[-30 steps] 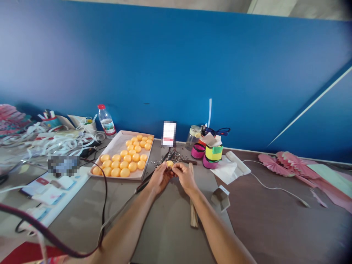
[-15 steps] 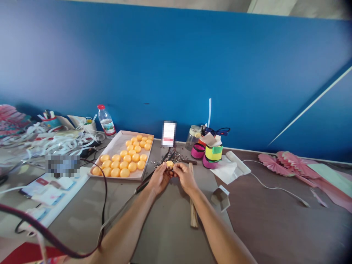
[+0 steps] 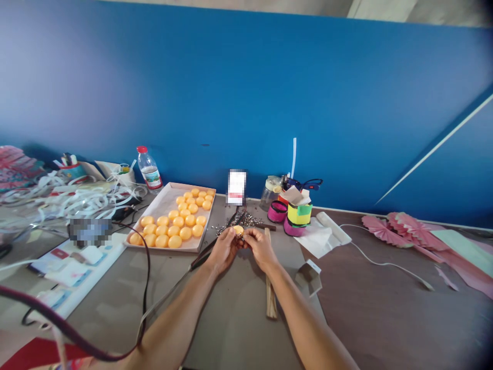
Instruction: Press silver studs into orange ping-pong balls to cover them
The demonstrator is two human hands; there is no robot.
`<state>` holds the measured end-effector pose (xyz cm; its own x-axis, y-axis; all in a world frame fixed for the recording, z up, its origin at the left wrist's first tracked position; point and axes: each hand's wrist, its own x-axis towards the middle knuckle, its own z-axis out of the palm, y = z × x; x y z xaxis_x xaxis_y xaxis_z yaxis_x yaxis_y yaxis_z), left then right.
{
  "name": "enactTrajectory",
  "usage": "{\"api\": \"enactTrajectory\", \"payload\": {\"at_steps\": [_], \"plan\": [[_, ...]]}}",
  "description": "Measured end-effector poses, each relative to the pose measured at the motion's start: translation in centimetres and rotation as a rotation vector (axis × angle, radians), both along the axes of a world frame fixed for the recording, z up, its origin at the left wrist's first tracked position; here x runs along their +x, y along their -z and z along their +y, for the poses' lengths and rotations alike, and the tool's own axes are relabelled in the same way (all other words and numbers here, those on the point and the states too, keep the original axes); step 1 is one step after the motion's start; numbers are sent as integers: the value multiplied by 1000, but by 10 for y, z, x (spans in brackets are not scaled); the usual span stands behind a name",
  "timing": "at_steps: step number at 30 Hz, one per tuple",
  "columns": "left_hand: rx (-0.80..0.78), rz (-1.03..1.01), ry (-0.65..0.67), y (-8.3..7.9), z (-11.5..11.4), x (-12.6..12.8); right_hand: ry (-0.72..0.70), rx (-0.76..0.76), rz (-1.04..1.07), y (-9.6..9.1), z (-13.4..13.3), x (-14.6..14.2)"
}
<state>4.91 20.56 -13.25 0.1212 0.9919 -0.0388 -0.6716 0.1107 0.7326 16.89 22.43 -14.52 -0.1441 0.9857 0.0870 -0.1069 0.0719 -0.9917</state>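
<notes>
My left hand (image 3: pixel 224 250) is closed around a small orange-yellow ball (image 3: pixel 239 229), its thumb on the near left side. Closed in a pinch at the ball's right side, my right hand (image 3: pixel 262 250) has its fingertips at the lower edge, where small shiny bits show. What those fingertips pinch is too small to make out. Just behind both hands lies a scattered heap of small silvery pieces (image 3: pixel 250 220). To the left, a shallow white tray (image 3: pixel 164 201) holds several orange-yellow balls (image 3: pixel 190 220) of the same kind.
A phone (image 3: pixel 236 186) stands upright behind the heap. At right are a wooden strip (image 3: pixel 271 303), pink and yellow containers (image 3: pixel 299 215), a glass jar (image 3: pixel 270 192) and a white paper roll (image 3: pixel 334 227). A bottle (image 3: pixel 150 173), tangled white straps (image 3: pixel 96 198) and a dark cable (image 3: pixel 148 277) occupy the left.
The ball has turned slightly between my fingers, showing more shiny bits along its right edge. Both arms and everything else stay nearly where they were.
</notes>
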Motion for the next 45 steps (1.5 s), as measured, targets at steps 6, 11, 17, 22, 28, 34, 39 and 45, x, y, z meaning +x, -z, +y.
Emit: {"api": "enactTrajectory", "payload": {"at_steps": [6, 11, 17, 22, 28, 34, 39, 45], "plan": [[64, 58, 3, 2, -1, 1, 3, -10, 51, 3, 0, 2], [55, 99, -11, 4, -2, 3, 28, -13, 22, -2, -2, 1], [-58, -54, 45, 0, 0, 1, 84, 28, -69, -6, 6, 10], [-174, -110, 20, -2, 4, -5, 222, 380, -870, -5, 6, 17], [-178, -140, 40, 0, 5, -9, 29, 399, -1341, -7, -1, 11], [-214, -143, 10, 0, 6, -11, 88, 370, -1344, -8, 1, 12], [-217, -154, 11, -2, 5, -11, 183, 421, -1167, -8, 0, 14], [-234, -149, 45, -1, 6, -12, 245, 274, -381, -11, 3, 16]]}}
